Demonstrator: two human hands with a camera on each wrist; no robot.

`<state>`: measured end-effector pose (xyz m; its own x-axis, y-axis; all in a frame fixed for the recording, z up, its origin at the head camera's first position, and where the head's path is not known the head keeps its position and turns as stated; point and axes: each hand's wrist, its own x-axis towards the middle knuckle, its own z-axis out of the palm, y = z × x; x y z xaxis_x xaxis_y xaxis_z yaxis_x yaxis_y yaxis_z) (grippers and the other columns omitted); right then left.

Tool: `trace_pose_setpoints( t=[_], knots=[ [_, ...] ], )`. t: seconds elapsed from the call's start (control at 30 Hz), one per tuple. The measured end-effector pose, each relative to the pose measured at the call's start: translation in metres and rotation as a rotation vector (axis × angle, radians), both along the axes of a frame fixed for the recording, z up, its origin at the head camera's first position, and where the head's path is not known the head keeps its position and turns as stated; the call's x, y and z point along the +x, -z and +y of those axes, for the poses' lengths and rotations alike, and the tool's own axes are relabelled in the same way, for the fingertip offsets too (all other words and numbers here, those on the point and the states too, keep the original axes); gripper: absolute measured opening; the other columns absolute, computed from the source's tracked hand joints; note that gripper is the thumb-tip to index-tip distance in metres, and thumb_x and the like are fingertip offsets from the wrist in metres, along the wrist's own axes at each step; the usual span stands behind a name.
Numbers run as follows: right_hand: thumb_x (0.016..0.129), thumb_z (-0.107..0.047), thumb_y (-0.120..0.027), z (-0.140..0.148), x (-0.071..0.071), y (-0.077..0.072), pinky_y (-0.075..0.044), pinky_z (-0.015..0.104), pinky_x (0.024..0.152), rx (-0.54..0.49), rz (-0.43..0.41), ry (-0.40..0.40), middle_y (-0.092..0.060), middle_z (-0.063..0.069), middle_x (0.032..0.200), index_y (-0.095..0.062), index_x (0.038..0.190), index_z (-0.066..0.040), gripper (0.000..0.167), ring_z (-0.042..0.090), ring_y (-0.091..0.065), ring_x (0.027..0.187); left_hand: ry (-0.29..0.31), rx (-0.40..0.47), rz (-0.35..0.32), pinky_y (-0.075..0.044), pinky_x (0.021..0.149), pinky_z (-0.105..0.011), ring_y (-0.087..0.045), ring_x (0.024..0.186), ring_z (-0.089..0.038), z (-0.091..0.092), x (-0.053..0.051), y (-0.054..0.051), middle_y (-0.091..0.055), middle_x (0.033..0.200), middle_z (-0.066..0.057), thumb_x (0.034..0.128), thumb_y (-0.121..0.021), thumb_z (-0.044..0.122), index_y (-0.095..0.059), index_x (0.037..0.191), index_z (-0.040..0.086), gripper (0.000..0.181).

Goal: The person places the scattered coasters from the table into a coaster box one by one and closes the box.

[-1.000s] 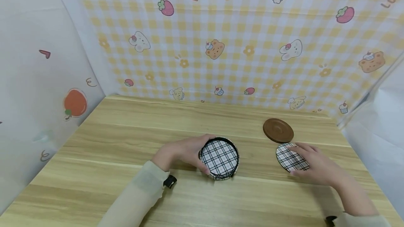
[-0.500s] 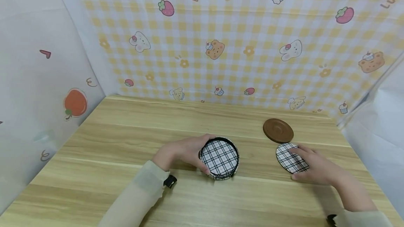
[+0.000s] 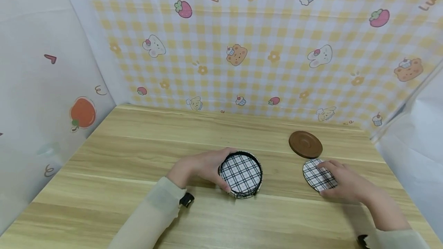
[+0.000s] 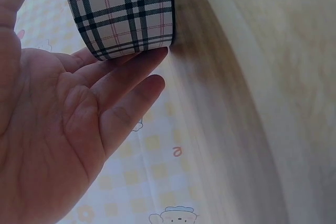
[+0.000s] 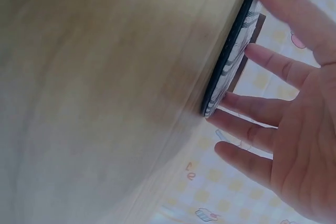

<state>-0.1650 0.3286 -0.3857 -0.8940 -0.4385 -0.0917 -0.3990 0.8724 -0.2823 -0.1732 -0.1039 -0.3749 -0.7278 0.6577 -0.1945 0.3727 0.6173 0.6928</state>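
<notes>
A round, plaid-walled coaster holder (image 3: 250, 195) with a black inner rim stands mid-table in the head view. Inside it lies a black-and-white plaid disc (image 3: 240, 174). My left hand (image 3: 209, 167) grips the holder's left side, thumb in front and fingers behind; the left wrist view shows its plaid wall (image 4: 123, 14) against those fingers. To the right, a matching plaid coaster (image 3: 316, 176) lies flat on the table. My right hand (image 3: 351, 183) spans it, thumb at the near edge and fingers on its top and opposite edge. The palm covers its right part in the head view.
A brown round disc (image 3: 305, 144), wooden-looking with a raised ring, lies just behind the plaid coaster. The wood-grain table (image 3: 155, 133) meets a yellow checked backdrop (image 3: 207, 49) at the back. White sheets (image 3: 38, 87) hang at both sides.
My right hand's fingers have shifted slightly over the coaster, uncovering a little more of its top. The left hand and the holder stay in place.
</notes>
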Motion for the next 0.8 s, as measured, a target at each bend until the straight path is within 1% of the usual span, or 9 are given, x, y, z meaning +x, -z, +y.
trace_pose_setpoints(
  t=[0.1, 0.33, 0.53, 0.8],
  knots=[
    [0.066, -0.040, -0.088, -0.002, 0.003, -0.002, -0.051, 0.063, 0.081, 0.022, 0.008, 0.009, -0.053, 0.030, 0.134, -0.058, 0.128, -0.008, 0.076, 0.055, -0.053, 0.111, 0.000, -0.003, -0.002, -0.039, 0.115, -0.040, -0.049, 0.134, -0.020, 0.000, 0.000, 0.001, -0.048, 0.149, -0.004, 0.0656, -0.092, 0.038, -0.024, 0.156, 0.017, 0.115],
    [0.066, -0.042, -0.088, -0.005, 0.005, -0.005, -0.051, 0.063, 0.079, 0.023, 0.037, -0.017, -0.054, 0.030, 0.132, -0.060, 0.127, -0.010, 0.074, 0.056, -0.053, 0.110, 0.001, 0.004, 0.000, -0.039, 0.115, -0.040, -0.049, 0.134, -0.020, 0.000, -0.001, 0.002, -0.047, 0.149, -0.003, 0.0656, -0.092, 0.038, -0.024, 0.156, 0.019, 0.115],
    [0.067, -0.046, -0.087, -0.008, 0.006, -0.006, -0.050, 0.065, 0.081, 0.042, 0.046, -0.027, -0.056, 0.028, 0.133, -0.061, 0.128, -0.011, 0.074, 0.055, -0.053, 0.111, 0.014, 0.015, 0.009, -0.040, 0.114, -0.042, -0.049, 0.134, -0.021, 0.000, -0.001, 0.001, -0.048, 0.149, -0.004, 0.0653, -0.092, 0.038, -0.025, 0.155, 0.016, 0.115],
    [0.069, -0.047, -0.086, -0.016, 0.008, -0.009, -0.049, 0.067, 0.083, 0.034, 0.068, -0.037, -0.055, 0.028, 0.134, -0.060, 0.129, -0.012, 0.075, 0.056, -0.051, 0.116, 0.009, 0.013, 0.008, -0.041, 0.113, -0.040, -0.049, 0.133, -0.020, 0.000, 0.000, 0.001, -0.048, 0.148, -0.004, 0.0661, -0.092, 0.037, -0.025, 0.155, 0.017, 0.113]
  ],
)
